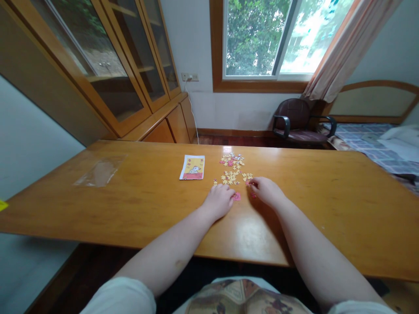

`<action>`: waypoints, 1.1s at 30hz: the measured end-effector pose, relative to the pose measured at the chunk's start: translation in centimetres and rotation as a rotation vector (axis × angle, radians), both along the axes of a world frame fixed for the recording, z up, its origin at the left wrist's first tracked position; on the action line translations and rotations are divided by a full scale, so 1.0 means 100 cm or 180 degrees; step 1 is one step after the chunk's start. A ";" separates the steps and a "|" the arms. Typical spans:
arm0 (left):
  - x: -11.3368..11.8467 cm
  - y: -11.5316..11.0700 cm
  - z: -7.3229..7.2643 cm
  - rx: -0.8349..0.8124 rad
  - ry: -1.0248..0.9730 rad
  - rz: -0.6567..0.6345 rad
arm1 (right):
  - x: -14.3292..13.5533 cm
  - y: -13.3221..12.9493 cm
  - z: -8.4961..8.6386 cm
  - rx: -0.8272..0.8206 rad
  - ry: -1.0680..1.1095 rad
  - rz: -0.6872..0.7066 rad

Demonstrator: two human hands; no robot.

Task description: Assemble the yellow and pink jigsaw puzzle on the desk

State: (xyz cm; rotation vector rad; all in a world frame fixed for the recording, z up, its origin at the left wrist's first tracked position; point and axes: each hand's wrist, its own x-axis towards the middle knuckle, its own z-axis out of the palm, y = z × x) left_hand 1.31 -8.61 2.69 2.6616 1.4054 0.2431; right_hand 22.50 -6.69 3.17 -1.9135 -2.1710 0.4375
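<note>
Several small yellow puzzle pieces and a second group of yellow, white and pink pieces lie loose on the wooden table. My left hand rests on the table, its fingertips at the left edge of a small pink piece or joined patch. My right hand is to the right with thumb and fingers pinched at a pink piece. Another pink piece lies just below those fingers. A picture card with a white animal on yellow and pink lies flat to the left.
A clear plastic bag lies on the left of the table. Beyond the far edge are a glass-door cabinet, a wall socket with a cord, a window, a chair and a bed.
</note>
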 end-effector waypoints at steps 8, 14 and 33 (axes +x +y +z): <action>0.004 0.000 -0.006 -0.0041 0.0063 -0.0142 | 0.017 0.007 0.002 -0.0227 -0.0261 -0.0391; 0.006 0.001 -0.012 -0.0149 -0.0162 -0.0085 | 0.015 0.003 0.000 -0.0648 0.0057 0.0196; -0.043 0.040 0.004 0.0080 -0.1349 0.0666 | 0.011 0.000 0.000 -0.0475 -0.0070 0.0352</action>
